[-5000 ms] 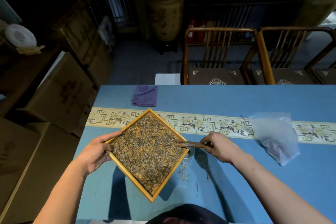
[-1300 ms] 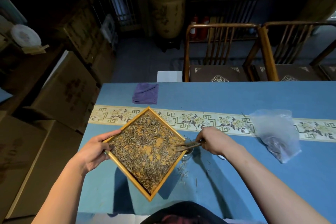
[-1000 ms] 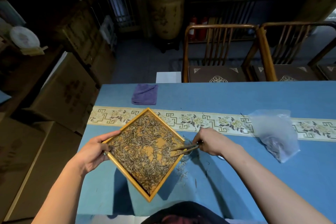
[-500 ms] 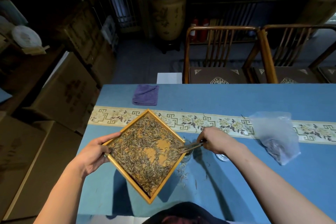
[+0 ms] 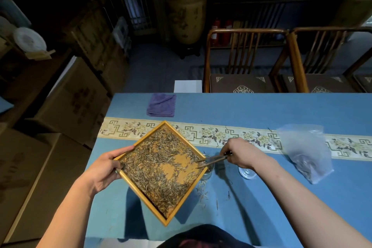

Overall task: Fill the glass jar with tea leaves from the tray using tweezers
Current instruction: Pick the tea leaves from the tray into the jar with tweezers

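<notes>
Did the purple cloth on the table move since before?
No. The purple cloth lies by the table's far edge, just beyond the patterned band, as in every earlier picture; small shifts come from the head camera moving.

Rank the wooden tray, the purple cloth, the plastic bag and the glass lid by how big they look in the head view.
1. Wooden tray
2. Plastic bag
3. Purple cloth, though it lies farther away
4. Glass lid

Smooth wooden tray; matt blue cloth tabletop; crinkled clear plastic bag; soft purple cloth.
</notes>
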